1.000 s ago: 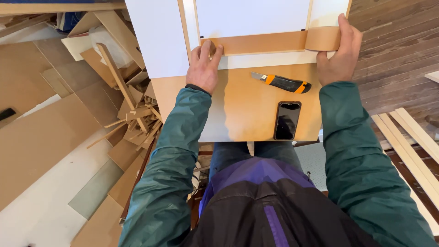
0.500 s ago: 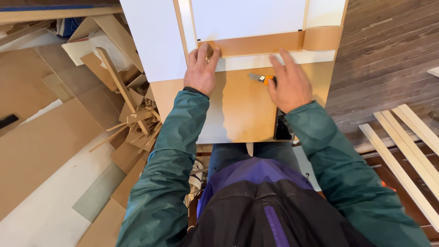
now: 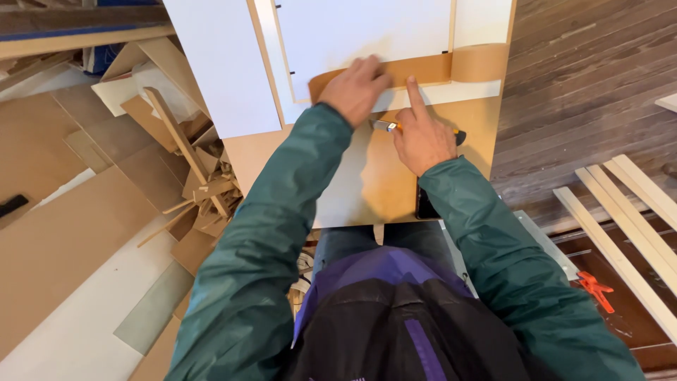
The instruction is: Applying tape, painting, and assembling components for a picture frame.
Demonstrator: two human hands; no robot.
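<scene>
A strip of brown tape (image 3: 423,70) runs across the white panel (image 3: 360,32) to its roll (image 3: 481,63) at the right edge. My left hand (image 3: 356,88) lies flat on the left part of the strip, fingers together, holding nothing. Just below the tape, my right hand (image 3: 423,134) curls over an orange and black utility knife (image 3: 384,125), with the index finger stretched up to touch the strip's lower edge. The knife's metal tip sticks out left of the hand. Both hands rest over the brown board (image 3: 367,183) on my lap.
A dark phone (image 3: 425,208) peeks out under my right sleeve. Cardboard and wood offcuts (image 3: 190,169) pile up on the left floor. Pale wooden slats (image 3: 627,219) and an orange clamp (image 3: 594,288) lie at the right on dark floorboards.
My right hand left the tape roll and came left and down onto the knife. My left hand slid right along the strip.
</scene>
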